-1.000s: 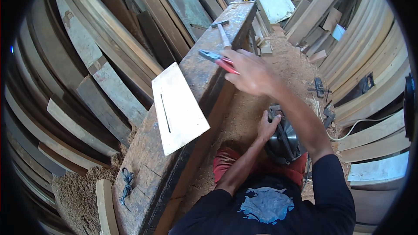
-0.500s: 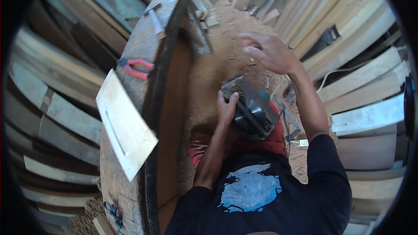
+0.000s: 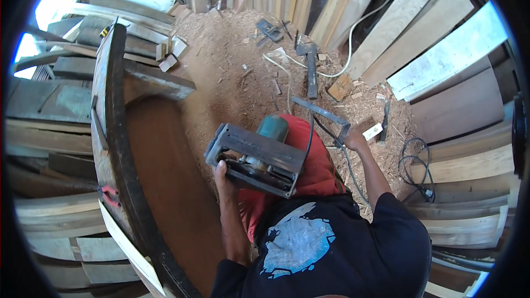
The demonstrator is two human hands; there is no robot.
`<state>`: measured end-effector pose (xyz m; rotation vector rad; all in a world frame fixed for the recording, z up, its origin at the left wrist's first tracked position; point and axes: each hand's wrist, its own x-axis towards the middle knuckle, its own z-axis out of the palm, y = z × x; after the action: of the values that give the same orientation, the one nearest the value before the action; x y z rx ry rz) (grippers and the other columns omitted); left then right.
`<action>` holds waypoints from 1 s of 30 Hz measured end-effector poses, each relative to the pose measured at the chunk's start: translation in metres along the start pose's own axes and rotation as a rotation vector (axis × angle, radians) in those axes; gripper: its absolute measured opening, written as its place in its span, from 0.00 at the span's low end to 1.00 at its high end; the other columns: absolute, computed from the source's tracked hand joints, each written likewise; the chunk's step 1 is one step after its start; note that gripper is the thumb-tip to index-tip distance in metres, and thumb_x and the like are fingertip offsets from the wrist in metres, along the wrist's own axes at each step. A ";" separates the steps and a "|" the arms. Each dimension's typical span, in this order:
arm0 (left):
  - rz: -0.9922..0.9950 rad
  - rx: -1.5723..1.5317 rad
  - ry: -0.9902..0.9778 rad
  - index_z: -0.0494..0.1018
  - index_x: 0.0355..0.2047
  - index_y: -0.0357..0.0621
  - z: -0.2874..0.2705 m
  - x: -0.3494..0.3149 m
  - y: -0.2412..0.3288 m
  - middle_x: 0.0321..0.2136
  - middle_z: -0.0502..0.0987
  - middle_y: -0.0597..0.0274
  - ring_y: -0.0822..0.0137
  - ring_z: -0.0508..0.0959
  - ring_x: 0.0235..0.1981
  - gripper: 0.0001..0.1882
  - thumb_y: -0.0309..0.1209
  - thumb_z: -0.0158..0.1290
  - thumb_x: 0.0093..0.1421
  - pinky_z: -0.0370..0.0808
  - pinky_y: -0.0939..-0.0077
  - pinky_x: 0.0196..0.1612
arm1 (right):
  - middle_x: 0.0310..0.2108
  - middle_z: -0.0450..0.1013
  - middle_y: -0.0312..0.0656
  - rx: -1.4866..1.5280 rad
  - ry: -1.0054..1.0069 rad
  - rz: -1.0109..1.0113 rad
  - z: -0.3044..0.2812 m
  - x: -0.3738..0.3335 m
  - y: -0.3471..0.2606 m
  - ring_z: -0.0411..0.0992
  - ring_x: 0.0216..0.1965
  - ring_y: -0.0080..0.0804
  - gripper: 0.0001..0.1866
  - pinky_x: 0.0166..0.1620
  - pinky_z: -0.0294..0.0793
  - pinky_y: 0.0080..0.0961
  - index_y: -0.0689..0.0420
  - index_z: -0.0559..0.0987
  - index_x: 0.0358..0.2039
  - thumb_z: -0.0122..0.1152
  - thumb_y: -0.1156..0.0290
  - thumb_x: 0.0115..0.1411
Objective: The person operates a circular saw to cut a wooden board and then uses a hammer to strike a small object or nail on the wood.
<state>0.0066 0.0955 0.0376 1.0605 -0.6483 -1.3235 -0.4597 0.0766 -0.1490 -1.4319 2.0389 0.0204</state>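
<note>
Saw (image 3: 259, 157) hung gripped in the left hand (image 3: 221, 170) while the right hand (image 3: 353, 139) closed on its cable (image 3: 339, 149) (fingers hidden), which could snag and tug it loose.

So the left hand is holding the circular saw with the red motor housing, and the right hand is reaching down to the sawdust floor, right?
Not quite: the circular saw has a teal motor housing, not red, as the head view shows. The left hand does hold it, and the right hand reaches down toward the sawdust floor.
</note>
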 end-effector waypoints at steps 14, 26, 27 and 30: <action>-0.083 0.144 0.008 0.71 0.46 0.44 0.050 -0.027 0.019 0.33 0.76 0.65 0.69 0.79 0.32 0.32 0.57 0.63 0.55 0.77 0.72 0.36 | 0.42 0.80 0.59 0.076 0.056 0.019 0.018 0.012 -0.022 0.79 0.46 0.59 0.17 0.49 0.77 0.51 0.60 0.83 0.40 0.62 0.59 0.58; 0.041 0.023 0.043 0.75 0.44 0.44 0.037 -0.046 -0.002 0.34 0.77 0.72 0.77 0.75 0.33 0.20 0.44 0.64 0.61 0.74 0.77 0.39 | 0.24 0.73 0.31 0.766 -0.018 -0.450 -0.055 -0.018 -0.122 0.67 0.26 0.19 0.16 0.30 0.66 0.24 0.60 0.80 0.33 0.53 0.62 0.70; 0.079 0.009 0.071 0.75 0.44 0.43 0.036 -0.053 0.001 0.34 0.77 0.71 0.77 0.75 0.33 0.20 0.44 0.64 0.60 0.74 0.76 0.38 | 0.24 0.72 0.29 0.695 0.014 -0.533 -0.070 -0.042 -0.148 0.65 0.26 0.16 0.16 0.30 0.65 0.22 0.59 0.80 0.32 0.53 0.61 0.70; 0.087 -0.026 0.111 0.74 0.45 0.40 0.024 -0.080 0.015 0.35 0.78 0.67 0.73 0.78 0.33 0.21 0.42 0.63 0.59 0.77 0.74 0.40 | 0.23 0.72 0.32 0.792 0.008 -0.595 -0.063 -0.062 -0.179 0.66 0.25 0.20 0.19 0.30 0.66 0.25 0.60 0.80 0.28 0.55 0.59 0.70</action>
<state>-0.0223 0.1652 0.0753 1.0657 -0.5863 -1.1864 -0.3256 0.0329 -0.0077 -1.4087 1.2917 -0.9271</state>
